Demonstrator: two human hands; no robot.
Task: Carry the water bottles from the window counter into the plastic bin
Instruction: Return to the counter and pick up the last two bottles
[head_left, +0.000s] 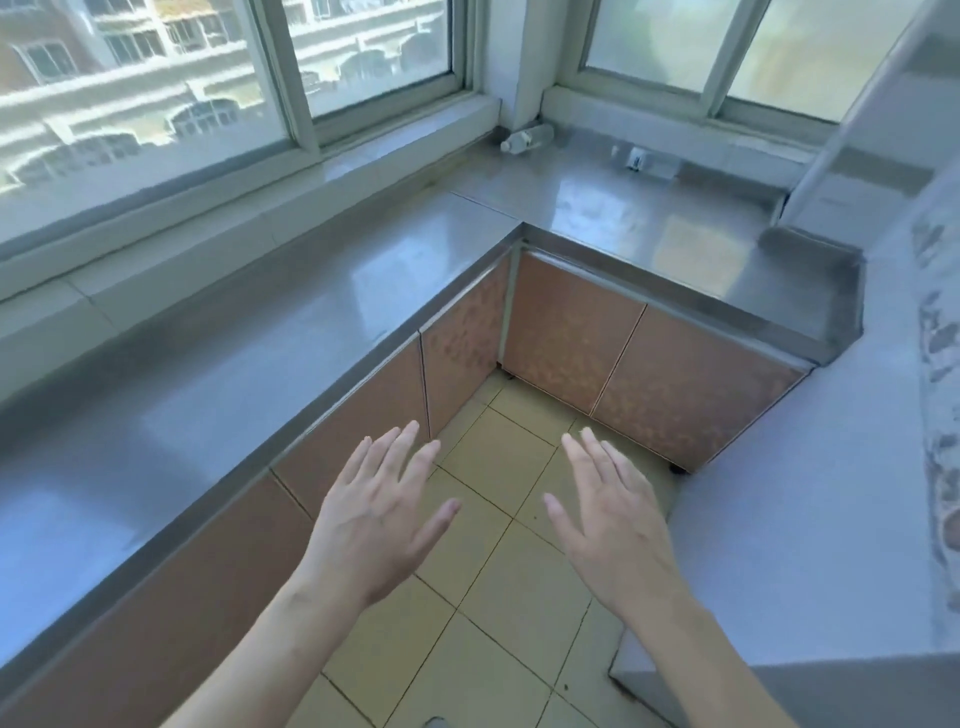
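Steel counter (311, 291) | two bottles (525, 138) | two hands (379, 519) empty

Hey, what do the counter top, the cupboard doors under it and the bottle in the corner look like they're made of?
Counter top: likely stainless steel, brushed, with soft window reflections and a folded metal edge.
Cupboard doors: a glossy, mottled orange-brown panel; laminate or metal, unclear.
Bottle: clear plastic, seemingly, lying on its side, white cap.

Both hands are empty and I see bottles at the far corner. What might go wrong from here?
The water bottle lies on its side in the corner of the steel counter, so it may roll when touched. A second, clearer bottle is easily overlooked. No plastic bin shows in view.
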